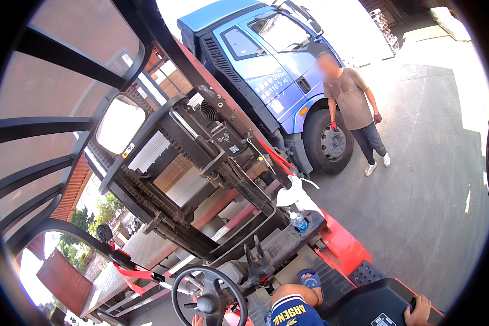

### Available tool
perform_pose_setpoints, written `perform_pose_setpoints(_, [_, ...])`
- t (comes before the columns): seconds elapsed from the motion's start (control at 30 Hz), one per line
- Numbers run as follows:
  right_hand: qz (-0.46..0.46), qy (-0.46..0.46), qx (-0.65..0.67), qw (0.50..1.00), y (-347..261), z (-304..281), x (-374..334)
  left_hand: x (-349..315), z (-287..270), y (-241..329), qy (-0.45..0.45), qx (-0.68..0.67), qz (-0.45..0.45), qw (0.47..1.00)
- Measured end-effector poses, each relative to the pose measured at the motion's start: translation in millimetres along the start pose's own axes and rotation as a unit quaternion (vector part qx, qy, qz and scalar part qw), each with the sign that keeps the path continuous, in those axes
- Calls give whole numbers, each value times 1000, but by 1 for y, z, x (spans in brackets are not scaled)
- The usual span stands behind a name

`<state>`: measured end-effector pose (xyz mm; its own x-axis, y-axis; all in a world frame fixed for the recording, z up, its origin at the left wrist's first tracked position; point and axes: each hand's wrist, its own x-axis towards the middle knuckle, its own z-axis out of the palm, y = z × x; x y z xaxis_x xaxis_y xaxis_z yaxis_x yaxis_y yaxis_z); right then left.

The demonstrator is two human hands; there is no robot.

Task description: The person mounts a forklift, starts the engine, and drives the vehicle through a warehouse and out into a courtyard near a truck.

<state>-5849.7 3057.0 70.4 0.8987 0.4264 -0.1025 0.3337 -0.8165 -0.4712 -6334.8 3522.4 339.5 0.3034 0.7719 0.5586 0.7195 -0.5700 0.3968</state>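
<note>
The steering wheel (175, 296) of a forklift, black with a knob, is at the bottom centre. Part of my left hand (197, 320) shows low behind its rim, cut off by the lower edge; its grip is hidden. At the lower right my right hand (417, 312) lies on the edge of a black cover (376, 311), thumb apart from the fingers, with nothing visible in it. Black control levers (258, 258) stand just beyond the wheel, untouched. My foot in a blue slipper (311, 280) rests on the floor plate.
Ahead rises the forklift's mast (168, 163). A water bottle (298, 221) and white cloth (296, 194) sit on the dash. Beyond, a blue truck (266, 70) is parked, with a person (349, 98) wearing red gloves standing beside its front wheel (331, 142). A flat trailer bed (111, 277) lies left.
</note>
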Motion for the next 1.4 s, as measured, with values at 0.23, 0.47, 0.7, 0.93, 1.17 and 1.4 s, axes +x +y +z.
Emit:
perform_pose_setpoints(0.23, [-21,27,20,999,-16,-7,-4,5,37,54,15,-155,28,987])
perform_pose_setpoints(0.47, [-48,16,18,999,-14,2,-5,10,45,37,32,-188,101,977])
perform_pose_setpoints(0.7, [-30,4,15,999,-19,5,-1,10,36,20,29,-99,173,980])
perform_pose_setpoints(0.93, [-30,-20,12,999,-24,7,-1,33,31,25,11,-148,252,956])
perform_pose_setpoints(1.17, [-4,-59,7,998,-47,-7,3,45,30,33,-13,-178,304,936])
perform_pose_setpoints(1.4, [-36,-28,11,999,-34,8,-1,99,59,69,-38,-150,374,914])
